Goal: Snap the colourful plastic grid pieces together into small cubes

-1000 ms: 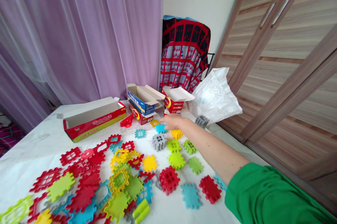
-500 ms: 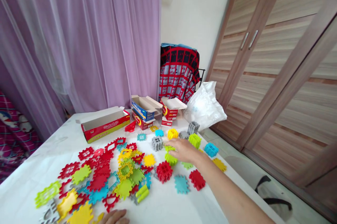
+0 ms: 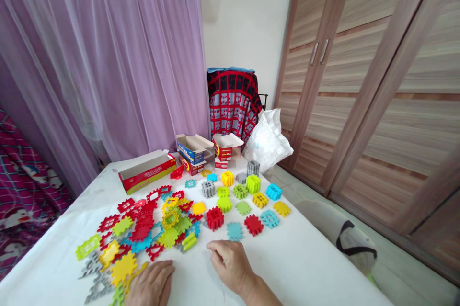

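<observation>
My left hand (image 3: 151, 281) lies palm down at the table's near edge, its fingers stretched out beside a yellow interlocking plate (image 3: 123, 268). My right hand (image 3: 230, 264) rests on the white cloth with curled fingers, and nothing shows in them. Just beyond it are a light blue plate (image 3: 235, 231), a red stack of plates (image 3: 214, 218) and a flat red plate (image 3: 253, 224). Left of it lies a lime green piece (image 3: 189, 242). Farther back stand a lime green stack (image 3: 253, 183), a grey stack (image 3: 208, 189) and a green windowed plate (image 3: 240, 191).
A loose heap of red plates (image 3: 143, 220) and other colours spreads across the left half. Open boxes, one red and yellow (image 3: 147, 177), one blue (image 3: 190, 153), stand at the back. A white plastic bag (image 3: 269, 141) leans at the far right corner.
My right hand has drawn back from the lime green plates to the near part of the table, leaving them lying there. More of my left hand shows. The view has turned right and up.
</observation>
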Demonstrator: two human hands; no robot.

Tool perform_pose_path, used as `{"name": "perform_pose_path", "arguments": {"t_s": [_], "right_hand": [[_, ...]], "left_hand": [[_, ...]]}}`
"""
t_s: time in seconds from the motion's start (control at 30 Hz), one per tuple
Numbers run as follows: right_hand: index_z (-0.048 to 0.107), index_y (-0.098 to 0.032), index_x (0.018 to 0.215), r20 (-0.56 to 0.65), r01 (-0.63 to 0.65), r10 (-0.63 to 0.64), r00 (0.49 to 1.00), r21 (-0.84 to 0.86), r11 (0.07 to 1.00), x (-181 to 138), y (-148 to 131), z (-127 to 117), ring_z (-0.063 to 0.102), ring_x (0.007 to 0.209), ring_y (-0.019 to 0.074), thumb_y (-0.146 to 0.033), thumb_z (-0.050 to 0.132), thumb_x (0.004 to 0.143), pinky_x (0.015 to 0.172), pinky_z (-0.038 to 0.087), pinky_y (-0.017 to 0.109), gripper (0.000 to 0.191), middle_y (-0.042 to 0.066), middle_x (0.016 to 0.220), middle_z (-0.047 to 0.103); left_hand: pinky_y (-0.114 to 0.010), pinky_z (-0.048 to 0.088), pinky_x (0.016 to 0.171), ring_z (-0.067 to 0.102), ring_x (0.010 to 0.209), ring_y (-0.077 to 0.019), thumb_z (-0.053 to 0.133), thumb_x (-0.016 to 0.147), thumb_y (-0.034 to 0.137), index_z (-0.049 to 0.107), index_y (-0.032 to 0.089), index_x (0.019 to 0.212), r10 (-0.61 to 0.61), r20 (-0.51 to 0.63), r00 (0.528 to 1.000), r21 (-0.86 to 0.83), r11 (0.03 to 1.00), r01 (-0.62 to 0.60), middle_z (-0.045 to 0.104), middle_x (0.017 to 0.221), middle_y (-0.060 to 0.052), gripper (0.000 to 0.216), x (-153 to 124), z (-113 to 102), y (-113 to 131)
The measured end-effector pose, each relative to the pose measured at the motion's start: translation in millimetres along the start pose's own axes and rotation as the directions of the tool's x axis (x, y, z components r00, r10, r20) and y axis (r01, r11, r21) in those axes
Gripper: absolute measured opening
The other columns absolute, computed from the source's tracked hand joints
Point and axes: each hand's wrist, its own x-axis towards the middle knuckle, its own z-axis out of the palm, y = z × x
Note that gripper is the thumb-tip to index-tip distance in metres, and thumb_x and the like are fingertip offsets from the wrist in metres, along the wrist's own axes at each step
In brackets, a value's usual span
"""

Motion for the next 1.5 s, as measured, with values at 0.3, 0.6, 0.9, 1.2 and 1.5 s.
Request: {"name": "perform_pose_path", "arguments": {"t_s": [0.3,0.6,0.9,1.2,1.5], "right_hand": [[0.072,-0.029,0.095,0.105,-0.064,0.062,0.993,0.022,0.998,-4.5,-3.1,1.2,0.072,0.085,0.0183,-0.014,0.048,0.082,0.077,0.051,0.024,0.032,0.0,0.091,0.077],[0.074,-0.024,0.093,0.076,-0.097,0.088,0.993,0.114,0.989,-3.9,11.7,9.6,0.07,0.069,0.0192,-0.024,0.042,0.084,0.065,0.049,0.026,0.033,0.003,0.072,0.075],[0.073,-0.022,0.094,0.051,-0.091,0.085,0.995,0.119,0.989,-5.0,18.7,14.1,0.069,0.068,0.0203,-0.03,0.038,0.085,0.067,0.048,0.028,0.037,0.005,0.071,0.074],[0.072,-0.021,0.092,0.038,-0.075,0.069,0.997,0.157,0.985,-5.1,17.7,13.1,0.067,0.062,0.0199,-0.031,0.037,0.085,0.063,0.047,0.028,0.037,0.004,0.065,0.071],[0.072,-0.022,0.09,0.03,-0.071,0.067,0.997,0.132,0.989,-6.9,16.7,12.0,0.067,0.062,0.0194,-0.032,0.038,0.086,0.063,0.048,0.028,0.036,0.004,0.065,0.071]], "left_hand": [[-0.032,0.056,0.081,0.07,0.091,-0.0188,0.05,0.089,0.026,0.07,0.025,0.097,-0.144,0.068,0.987,0.034,0.989,0.142,0.076,0.099,-0.003,0.021,4.7,-20.3,25.8],[-0.039,0.053,0.088,0.067,0.096,-0.0225,0.044,0.088,0.015,0.068,0.019,0.098,-0.327,0.109,0.939,-0.094,0.937,0.337,0.073,0.104,-0.009,0.027,-0.4,-31.2,54.5],[-0.036,0.05,0.088,0.063,0.096,-0.0212,0.044,0.089,0.014,0.067,0.02,0.1,-0.37,0.118,0.922,-0.065,0.923,0.379,0.071,0.103,-0.008,0.026,-8.9,-36.9,62.7],[-0.043,0.042,0.091,0.057,0.103,-0.0295,0.053,0.086,0.02,0.067,0.019,0.105,-0.553,0.114,0.825,0.242,0.821,0.517,0.065,0.106,-0.012,0.024,29.2,-62.7,-6.5],[-0.046,0.038,0.094,0.057,0.101,-0.0293,0.05,0.086,0.021,0.069,0.019,0.084,-0.583,0.139,0.801,0.079,0.812,0.578,0.066,0.097,-0.012,0.02,41.4,-60.5,-19.1]]}}
